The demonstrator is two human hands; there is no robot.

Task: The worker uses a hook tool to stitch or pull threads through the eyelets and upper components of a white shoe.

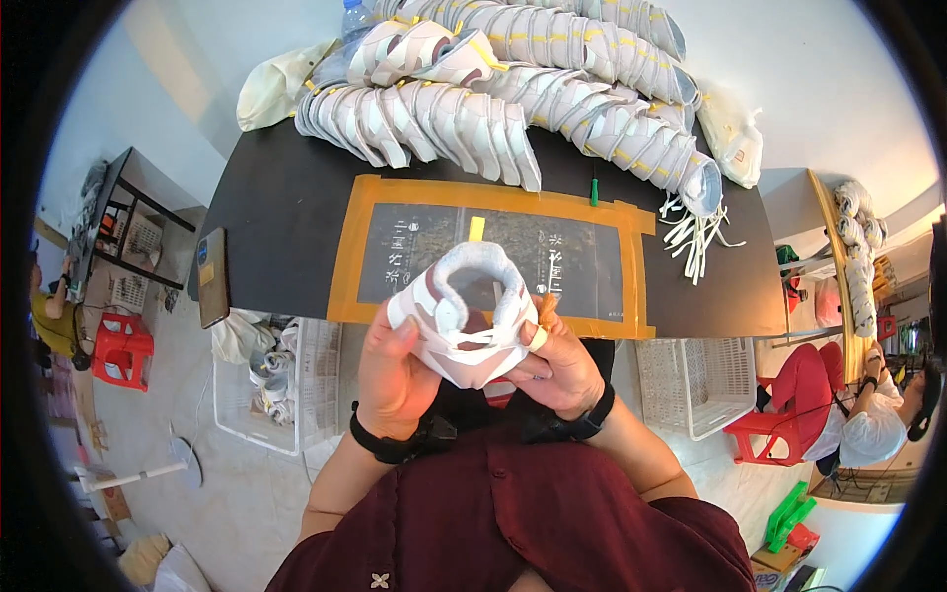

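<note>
Between my hands, above the near edge of the dark table, is a white and pale mauve shoe upper (472, 360) with a grey padded collar and a yellow tab at its back. My left hand (397, 373) is closed on the upper's left side, thumb on the outside. On the other side my right hand (564, 367) grips it near the lacing, and a tan cover sits on one finger. White lace crosses the front of the upper. Beneath it lies a clear-covered mat (503, 222) edged with orange tape.
Nested rows of shoe uppers (424, 118) fill the table's far side. White laces (695, 237) hang at the right, near a green-handled tool (594, 190). A phone (212, 266) lies at the left edge. White crates (695, 385) stand below; another person (868, 424) sits at right.
</note>
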